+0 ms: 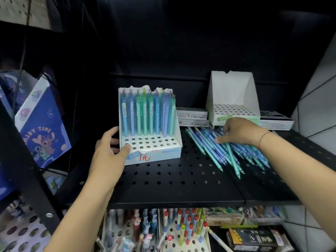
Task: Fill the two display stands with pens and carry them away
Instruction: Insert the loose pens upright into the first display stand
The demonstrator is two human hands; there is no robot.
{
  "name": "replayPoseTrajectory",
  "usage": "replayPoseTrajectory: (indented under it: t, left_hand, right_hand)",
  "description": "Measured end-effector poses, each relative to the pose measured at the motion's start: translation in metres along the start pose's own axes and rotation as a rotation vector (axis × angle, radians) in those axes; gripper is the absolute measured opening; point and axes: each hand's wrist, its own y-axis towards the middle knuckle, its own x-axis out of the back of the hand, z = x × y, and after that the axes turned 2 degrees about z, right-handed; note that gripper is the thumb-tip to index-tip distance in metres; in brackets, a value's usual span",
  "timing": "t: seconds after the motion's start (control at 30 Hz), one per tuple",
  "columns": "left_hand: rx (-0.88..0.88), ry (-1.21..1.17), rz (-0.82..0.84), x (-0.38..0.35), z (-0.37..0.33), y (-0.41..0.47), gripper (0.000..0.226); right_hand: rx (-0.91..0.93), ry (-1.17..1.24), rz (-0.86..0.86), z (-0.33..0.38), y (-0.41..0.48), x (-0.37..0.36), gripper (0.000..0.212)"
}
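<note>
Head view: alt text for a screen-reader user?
Left hand grips a partly filled pen display stand on a black perforated shelf; right hand reaches into a pile of loose blue-green pens beside it. An empty stand sits behind the pile.

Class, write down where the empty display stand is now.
In the head view, the empty stand is at the back right of the shelf, between flat boxes, behind the right hand and the loose pens.

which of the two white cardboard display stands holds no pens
The white cardboard stand at back right, every hole bare; the left stand, gripped by the left hand, holds blue and green pens.
</note>
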Motion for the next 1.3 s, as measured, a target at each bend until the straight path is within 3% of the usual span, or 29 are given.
replayPoseTrajectory:
  t: [0.23,0.47,0.6,0.73,1.03,1.3]
  left_hand:
    - [0.004,0.001,-0.009,-0.001,0.000,0.000,0.050]
    - [0.013,-0.001,-0.010,-0.001,-0.002,-0.001,0.049]
    - [0.016,-0.002,-0.008,0.000,-0.002,-0.001,0.049]
    - [0.015,0.002,-0.007,0.000,-0.001,0.000,0.050]
    - [0.015,0.008,-0.012,-0.001,-0.003,-0.001,0.049]
    - [0.020,0.008,-0.014,-0.001,-0.001,0.001,0.049]
  right_hand:
    - [0.133,0.193,0.042,0.012,-0.003,-0.014,0.064]
    - [0.200,0.342,-0.024,0.015,-0.001,-0.018,0.062]
    - [0.121,0.127,-0.004,0.008,-0.014,-0.010,0.038]
    - [0.078,-0.013,0.124,0.004,-0.020,-0.015,0.046]
    - [0.045,0.021,0.007,0.015,0.005,0.003,0.049]
    - [0.015,-0.019,0.095,0.036,0.018,-0.005,0.057]
